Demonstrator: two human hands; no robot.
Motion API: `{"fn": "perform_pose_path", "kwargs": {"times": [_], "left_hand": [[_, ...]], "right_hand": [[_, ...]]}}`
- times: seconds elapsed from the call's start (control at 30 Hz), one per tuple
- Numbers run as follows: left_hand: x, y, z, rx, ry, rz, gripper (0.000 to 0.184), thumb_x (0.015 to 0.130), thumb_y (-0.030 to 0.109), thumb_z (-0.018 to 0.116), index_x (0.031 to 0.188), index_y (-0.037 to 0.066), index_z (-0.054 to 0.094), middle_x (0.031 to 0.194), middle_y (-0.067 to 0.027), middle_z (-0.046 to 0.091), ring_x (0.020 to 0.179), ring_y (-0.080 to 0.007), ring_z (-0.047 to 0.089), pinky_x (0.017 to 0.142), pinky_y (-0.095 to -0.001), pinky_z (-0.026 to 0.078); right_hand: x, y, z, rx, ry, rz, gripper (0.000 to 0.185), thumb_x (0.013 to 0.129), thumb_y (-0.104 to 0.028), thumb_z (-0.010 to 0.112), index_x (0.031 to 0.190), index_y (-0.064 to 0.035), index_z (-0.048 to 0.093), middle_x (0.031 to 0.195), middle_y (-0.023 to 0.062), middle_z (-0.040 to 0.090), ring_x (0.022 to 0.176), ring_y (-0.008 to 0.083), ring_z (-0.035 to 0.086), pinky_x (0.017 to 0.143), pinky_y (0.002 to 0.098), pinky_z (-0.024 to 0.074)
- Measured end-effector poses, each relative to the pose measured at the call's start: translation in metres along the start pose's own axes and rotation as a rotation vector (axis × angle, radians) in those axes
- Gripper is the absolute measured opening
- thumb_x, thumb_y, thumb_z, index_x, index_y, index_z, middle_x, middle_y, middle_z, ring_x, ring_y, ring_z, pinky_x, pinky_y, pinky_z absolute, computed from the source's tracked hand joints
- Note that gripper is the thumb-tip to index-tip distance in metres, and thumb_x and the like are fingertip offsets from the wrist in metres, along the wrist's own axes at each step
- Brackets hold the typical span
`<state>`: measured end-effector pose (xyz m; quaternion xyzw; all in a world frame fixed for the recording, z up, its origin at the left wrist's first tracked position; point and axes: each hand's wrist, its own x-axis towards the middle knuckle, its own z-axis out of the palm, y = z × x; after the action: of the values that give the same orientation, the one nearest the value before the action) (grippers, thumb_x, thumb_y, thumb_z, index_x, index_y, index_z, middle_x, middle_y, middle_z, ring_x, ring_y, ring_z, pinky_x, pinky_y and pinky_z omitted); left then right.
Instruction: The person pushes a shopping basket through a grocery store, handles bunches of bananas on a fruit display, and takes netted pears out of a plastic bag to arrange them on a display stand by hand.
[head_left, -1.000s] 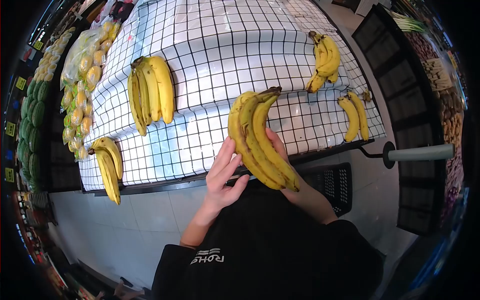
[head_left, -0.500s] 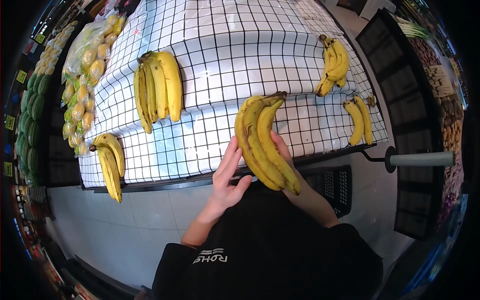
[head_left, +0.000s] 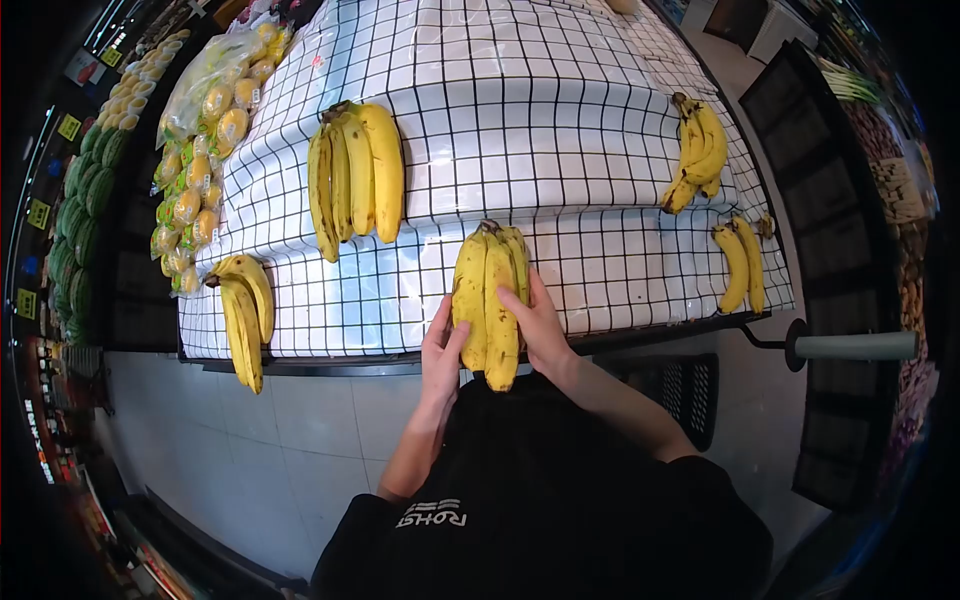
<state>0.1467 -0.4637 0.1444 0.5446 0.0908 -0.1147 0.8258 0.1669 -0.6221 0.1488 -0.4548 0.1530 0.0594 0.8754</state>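
A bunch of yellow bananas with small brown spots hangs between my two hands, stem end pointing away from me, over the near edge of the checked display table. My left hand grips its left side, thumb on the front. On the other side my right hand wraps round the bunch, its thumb lying across the front; some fingers are hidden behind the fruit. Beyond and to the left lies a larger bunch of bananas. A smaller bunch overhangs the table's near left edge.
White cloth with black grid lines covers the stepped table. At the right lie two more banana bunches, one higher and one lower. Bagged yellow fruit lines the left. A grey-handled bar sticks out at right, near a black crate.
The bunch has been turned to show its other side, stem now upright, and shifted left. My left hand has closed on it, and my right thumb has come over the front.
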Motion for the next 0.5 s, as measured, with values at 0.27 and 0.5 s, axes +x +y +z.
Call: {"fn": "perform_pose_path", "kwargs": {"times": [0.27, 0.5], "left_hand": [[0.015, 0.011, -0.030, 0.048, 0.126, -0.012, 0.053, 0.099, 0.010, 0.051, 0.147, -0.006, 0.034, 0.142, -0.0161, 0.050, 0.126, -0.0212, 0.053, 0.106, -0.0325, 0.042], [0.026, 0.013, -0.036, 0.153, 0.145, 0.028, 0.049, 0.101, 0.016, 0.051, 0.143, -0.007, 0.040, 0.137, -0.0155, 0.054, 0.122, -0.0186, 0.055, 0.102, -0.0300, 0.044]], "right_hand": [[0.023, 0.035, 0.025, -0.152, 0.004, -0.080, 0.076, 0.093, -0.011, 0.067, 0.152, -0.0014, 0.021, 0.139, 0.0115, 0.048, 0.123, 0.0184, 0.051, 0.100, 0.0310, 0.0456], [0.030, 0.051, 0.029, -0.345, 0.023, -0.223, 0.082, 0.092, -0.013, 0.068, 0.152, 0.0038, 0.016, 0.145, 0.0152, 0.041, 0.129, 0.0203, 0.045, 0.103, 0.0303, 0.0425]]}}
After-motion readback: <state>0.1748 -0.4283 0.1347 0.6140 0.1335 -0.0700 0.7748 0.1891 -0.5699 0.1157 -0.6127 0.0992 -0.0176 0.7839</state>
